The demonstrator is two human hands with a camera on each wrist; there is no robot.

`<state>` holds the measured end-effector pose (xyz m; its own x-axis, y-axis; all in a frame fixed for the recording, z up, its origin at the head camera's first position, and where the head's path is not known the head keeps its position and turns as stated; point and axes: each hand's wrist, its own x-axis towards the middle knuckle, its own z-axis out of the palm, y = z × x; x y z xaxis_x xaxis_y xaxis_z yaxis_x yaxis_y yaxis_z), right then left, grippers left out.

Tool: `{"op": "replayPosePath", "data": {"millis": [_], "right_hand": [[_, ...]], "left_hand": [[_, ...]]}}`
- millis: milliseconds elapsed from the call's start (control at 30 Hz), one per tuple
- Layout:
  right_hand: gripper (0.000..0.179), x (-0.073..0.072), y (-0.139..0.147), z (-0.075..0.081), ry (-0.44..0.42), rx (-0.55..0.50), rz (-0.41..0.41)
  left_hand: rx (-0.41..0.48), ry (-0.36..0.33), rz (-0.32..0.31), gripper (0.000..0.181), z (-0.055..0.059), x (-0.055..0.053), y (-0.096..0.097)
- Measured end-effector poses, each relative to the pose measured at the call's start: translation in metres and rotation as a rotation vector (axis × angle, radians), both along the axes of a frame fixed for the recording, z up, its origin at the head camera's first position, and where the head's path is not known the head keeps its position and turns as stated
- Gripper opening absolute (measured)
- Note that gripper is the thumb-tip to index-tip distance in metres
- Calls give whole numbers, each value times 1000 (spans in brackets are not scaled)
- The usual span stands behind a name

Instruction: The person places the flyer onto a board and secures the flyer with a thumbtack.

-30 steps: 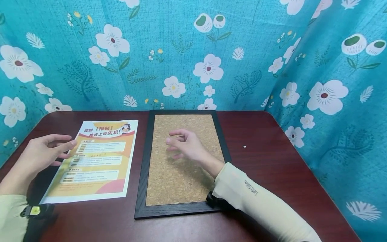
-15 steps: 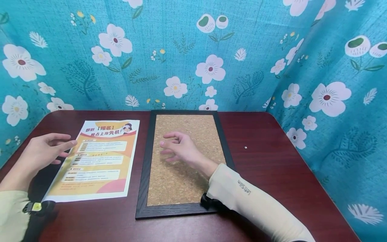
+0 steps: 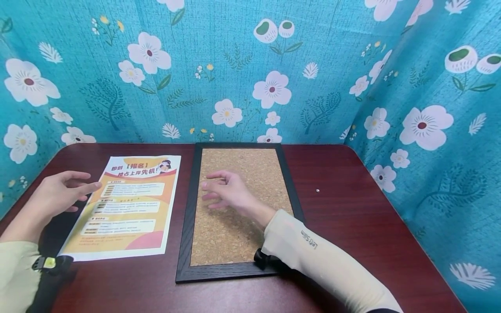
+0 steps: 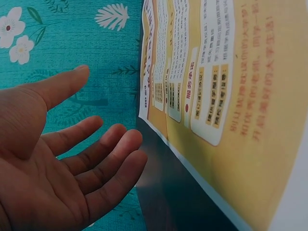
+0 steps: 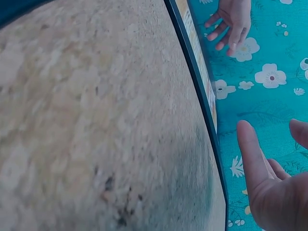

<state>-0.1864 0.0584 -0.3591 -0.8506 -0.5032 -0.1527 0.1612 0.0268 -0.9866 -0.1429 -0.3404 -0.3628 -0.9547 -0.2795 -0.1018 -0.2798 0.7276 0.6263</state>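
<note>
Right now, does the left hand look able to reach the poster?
Likely yes: the left hand hovers, empty and with relaxed fingers, by the left edge of the poster, and nothing visible lies between them.

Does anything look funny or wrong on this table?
Maybe one thing: a tiny silvery speck lies by itself on the dark red wood-grained table, right of the rectangular black-framed cork board. It's too small to identify. I see nothing spilled or broken.
</note>
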Motion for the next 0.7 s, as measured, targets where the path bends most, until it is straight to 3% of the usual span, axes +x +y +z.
{"op": "replayPosePath", "data": {"millis": [700], "right_hand": [[52,3,-21,-7,-41,-16,-2]], "left_hand": [[35,-75,-3,90,-5,-3,-11]]}}
